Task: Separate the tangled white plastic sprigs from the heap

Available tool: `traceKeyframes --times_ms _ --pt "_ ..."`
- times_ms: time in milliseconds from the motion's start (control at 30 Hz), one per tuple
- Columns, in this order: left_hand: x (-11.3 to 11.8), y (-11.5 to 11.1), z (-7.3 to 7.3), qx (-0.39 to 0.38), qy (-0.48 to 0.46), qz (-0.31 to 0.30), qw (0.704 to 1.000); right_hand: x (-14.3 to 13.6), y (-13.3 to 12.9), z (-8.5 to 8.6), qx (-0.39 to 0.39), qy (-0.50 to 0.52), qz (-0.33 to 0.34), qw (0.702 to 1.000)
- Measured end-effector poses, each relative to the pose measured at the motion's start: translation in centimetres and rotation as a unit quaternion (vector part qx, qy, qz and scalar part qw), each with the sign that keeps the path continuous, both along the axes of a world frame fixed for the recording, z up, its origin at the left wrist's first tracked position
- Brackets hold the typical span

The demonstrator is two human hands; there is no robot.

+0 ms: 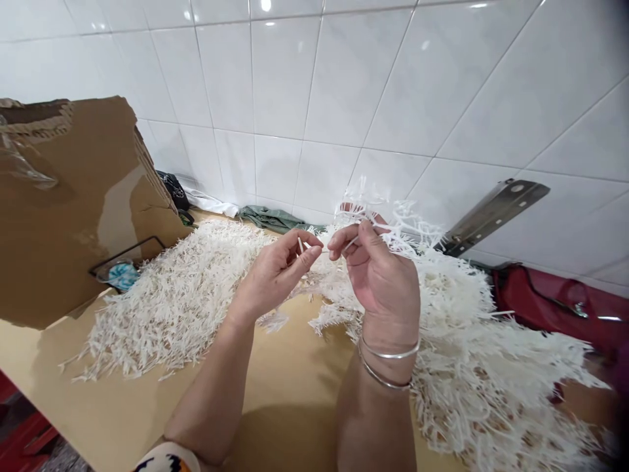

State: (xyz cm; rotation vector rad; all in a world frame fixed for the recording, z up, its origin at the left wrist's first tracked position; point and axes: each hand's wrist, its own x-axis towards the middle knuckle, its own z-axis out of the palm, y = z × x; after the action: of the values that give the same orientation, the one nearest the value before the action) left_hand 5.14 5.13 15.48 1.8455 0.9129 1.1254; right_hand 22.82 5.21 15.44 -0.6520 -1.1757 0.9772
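Note:
My left hand (275,269) is closed in a pinch, thumb and forefinger together, with a thin white stick-like piece (301,244) between the fingers. Just right of it, my right hand (386,278) grips a white branching plastic piece (415,226), like a moulding sprue, whose thin arms fan out behind the fingers. The fingertips of the two hands are close together above the table. Short white sticks form a wide heap (171,308) beside my left forearm. On the right lies a larger tangle of white branching pieces (491,387), partly hidden by my right hand.
A brown cardboard box (63,216) stands at the left, a wire frame with a blue-and-white bundle (122,275) by it. Against the tiled wall are a green cloth (275,218), a slotted metal bar (496,213) and a red bag (565,305). The tabletop (285,380) is tan.

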Motion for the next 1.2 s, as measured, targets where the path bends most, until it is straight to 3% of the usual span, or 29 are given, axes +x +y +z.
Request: traceKeyframes --times_ms 233,367,567,667,1033,1200 --pt "-0.1 0.1 -0.2 -0.003 -0.041 0.001 0.999 -1.0 -0.8 0.5 -0.03 -0.005 -0.002 1.0" --pt "-0.1 0.1 0.0 0.027 -0.061 0.034 0.997 -1.1 -1.4 0.4 -0.043 -0.055 0.017 0.997" --pt "0.3 0.4 -0.2 0.018 -0.173 -0.021 0.985 -1.1 -1.4 -0.5 -0.054 -0.129 0.025 0.99" --pt "0.4 0.5 -0.3 0.008 -0.215 -0.01 0.977 -0.9 -1.3 -0.6 -0.048 -0.155 0.023 0.986" --pt "0.2 0.4 -0.1 0.02 -0.227 -0.028 0.973 -0.7 -1.2 -0.3 -0.029 -0.2 -0.109 0.973" --pt "0.4 0.4 -0.3 0.065 -0.217 0.049 0.973 -0.7 -1.0 -0.5 -0.059 -0.19 -0.1 0.975"
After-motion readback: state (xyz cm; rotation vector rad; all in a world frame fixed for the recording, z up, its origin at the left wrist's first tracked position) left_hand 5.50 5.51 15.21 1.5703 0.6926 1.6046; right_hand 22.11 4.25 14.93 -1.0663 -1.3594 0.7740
